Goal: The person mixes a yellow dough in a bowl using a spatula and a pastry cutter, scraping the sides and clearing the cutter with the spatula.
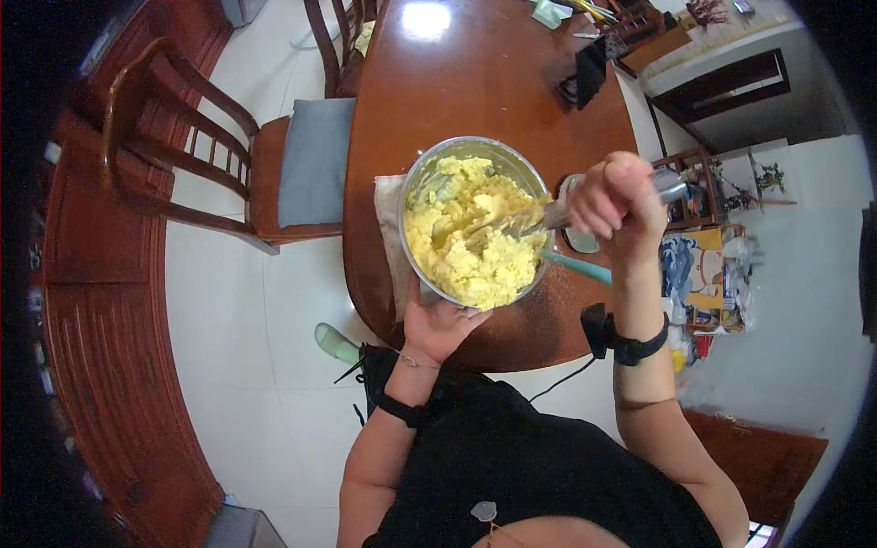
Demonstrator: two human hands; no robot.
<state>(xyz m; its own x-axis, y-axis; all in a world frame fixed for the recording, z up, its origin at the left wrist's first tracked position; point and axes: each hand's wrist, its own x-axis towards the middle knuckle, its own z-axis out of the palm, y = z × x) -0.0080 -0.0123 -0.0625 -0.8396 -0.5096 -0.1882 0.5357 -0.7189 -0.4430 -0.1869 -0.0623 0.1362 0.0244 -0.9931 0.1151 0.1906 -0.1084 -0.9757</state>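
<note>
Head view: right grip closed around the whisk, left grip holding the bowl near the table edge.

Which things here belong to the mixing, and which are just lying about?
In use:
- metal bowl, steadied by the left hand
- yellow mixture
- mixing tool, in the right hand
- probably the teal handle at the rim and the cloth

Lying about:
- black device
- blue-grey cushion
- green slipper
</note>
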